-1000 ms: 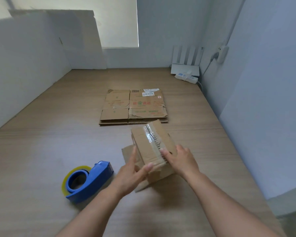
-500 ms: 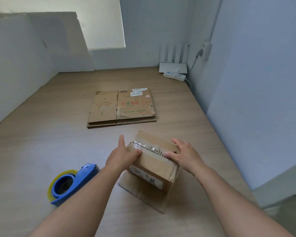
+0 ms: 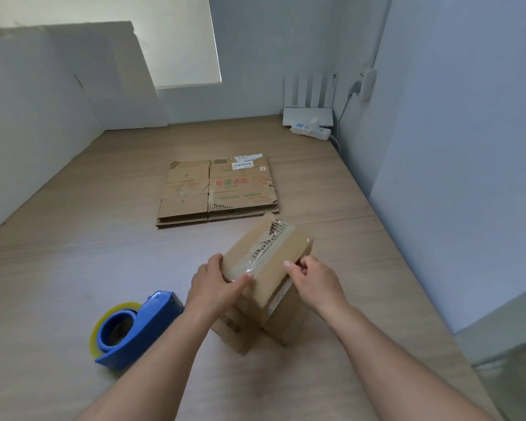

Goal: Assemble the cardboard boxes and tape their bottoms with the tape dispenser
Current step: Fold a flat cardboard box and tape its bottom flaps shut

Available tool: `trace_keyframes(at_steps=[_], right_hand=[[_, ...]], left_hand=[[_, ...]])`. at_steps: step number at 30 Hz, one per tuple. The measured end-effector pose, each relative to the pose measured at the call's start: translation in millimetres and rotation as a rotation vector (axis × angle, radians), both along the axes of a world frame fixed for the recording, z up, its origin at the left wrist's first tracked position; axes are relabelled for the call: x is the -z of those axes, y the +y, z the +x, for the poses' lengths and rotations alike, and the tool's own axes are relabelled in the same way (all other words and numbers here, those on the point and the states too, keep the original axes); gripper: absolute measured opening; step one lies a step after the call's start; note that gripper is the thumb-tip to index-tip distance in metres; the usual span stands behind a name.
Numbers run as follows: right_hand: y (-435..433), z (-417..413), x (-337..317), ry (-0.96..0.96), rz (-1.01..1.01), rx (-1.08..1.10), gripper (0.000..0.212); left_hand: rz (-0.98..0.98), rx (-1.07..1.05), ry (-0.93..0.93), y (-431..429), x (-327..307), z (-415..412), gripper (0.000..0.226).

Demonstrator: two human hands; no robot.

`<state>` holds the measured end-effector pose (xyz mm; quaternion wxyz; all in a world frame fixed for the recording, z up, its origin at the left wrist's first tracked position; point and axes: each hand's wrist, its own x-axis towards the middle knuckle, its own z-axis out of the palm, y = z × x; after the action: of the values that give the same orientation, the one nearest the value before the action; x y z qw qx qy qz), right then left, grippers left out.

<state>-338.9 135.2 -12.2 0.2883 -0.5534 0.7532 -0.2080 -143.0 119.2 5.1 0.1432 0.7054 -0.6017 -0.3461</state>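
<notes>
While both hands hold it, the box (image 3: pixel 289 250) stands tilted on the wood surface (image 3: pixel 73 268), low in the middle of the view, with its taped face turned up. A strip of clear tape (image 3: pixel 268 247) runs along the seam of that face, wrinkled toward the far end, and folds over the near edge. The box's lower part touches the surface, with a flap showing underneath.

The left hand (image 3: pixel 213 287) grasps the near left corner, thumb laid across the top by the tape's end and fingers wrapped round the side. The right hand (image 3: pixel 316 284) grasps the right edge, thumb on top and fingers curled over the side (how far they reach beneath is hidden).

Just left of the box, apart from the left forearm, the blue dispenser (image 3: pixel 155 314) lies on its side with its yellowish roll (image 3: pixel 116 309) facing the camera; neither hand touches it.

Farther back, a stack of flat boxes (image 3: pixel 219 189) lies on the surface, printed and labelled, well apart from the held box. At the far right corner sit a white router (image 3: pixel 308 112) and a power strip (image 3: pixel 313 132), with a plug (image 3: pixel 366 83) on the wall above. A white panel (image 3: pixel 119 80) leans at the far left.
</notes>
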Motion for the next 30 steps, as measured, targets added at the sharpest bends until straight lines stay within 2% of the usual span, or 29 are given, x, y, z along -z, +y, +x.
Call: trace_keyframes(at_steps=[2, 4, 6, 8, 10, 14, 17, 19, 22, 25, 27, 30], right_hand=[[-6.4, 5.6, -1.2, -0.109, -0.007, -0.033, 0.041], [-10.4, 12.1, -7.1, -0.189, -0.005, -0.109, 0.068], [-12.1, 20.6, -11.7, -0.206, -0.005, -0.220, 0.082], [-13.0, 26.5, -8.2, -0.172, 0.004, -0.349, 0.080], [-13.0, 29.3, 0.5, -0.154, 0.009, -0.402, 0.068], [-8.3, 33.1, 13.4, -0.016, -0.040, -0.379, 0.053], [-2.2, 37.0, 17.7, 0.056, -0.054, -0.362, 0.051], [1.9, 39.1, 19.7, 0.091, -0.063, -0.355, 0.050], [5.8, 41.9, 20.1, 0.110, -0.102, -0.332, 0.049], [6.1, 42.9, 20.3, 0.107, -0.124, -0.317, 0.048], [6.2, 43.2, 20.0, 0.107, -0.126, -0.316, 0.049], [6.1, 43.6, 19.5, 0.105, -0.120, -0.315, 0.049]], left_hand=[[0.034, 0.002, 0.076, 7.1, -1.8, 4.9, 0.075], [0.038, 0.010, 0.111, 16.7, -3.9, 6.3, 0.068], [-0.004, 0.010, 0.152, 22.7, -4.8, 7.1, 0.067], [-0.056, 0.004, 0.174, 23.5, -4.7, 9.9, 0.069], [-0.084, 0.033, 0.164, 22.4, -4.4, 14.8, 0.069], [-0.047, 0.080, 0.139, 21.7, 1.7, 23.5, 0.070], [-0.088, -0.001, 0.144, 23.0, 8.8, 36.8, 0.068], [-0.178, -0.112, 0.053, 25.6, 13.7, 54.5, 0.064], [-0.263, -0.272, -0.290, 32.3, 26.6, 89.8, 0.062], [-0.122, -0.326, -0.489, 38.3, 43.6, 116.9, 0.064], [0.011, -0.309, -0.539, 39.5, 51.3, 125.7, 0.064], [0.107, -0.278, -0.543, 30.8, 53.8, 129.5, 0.058]])
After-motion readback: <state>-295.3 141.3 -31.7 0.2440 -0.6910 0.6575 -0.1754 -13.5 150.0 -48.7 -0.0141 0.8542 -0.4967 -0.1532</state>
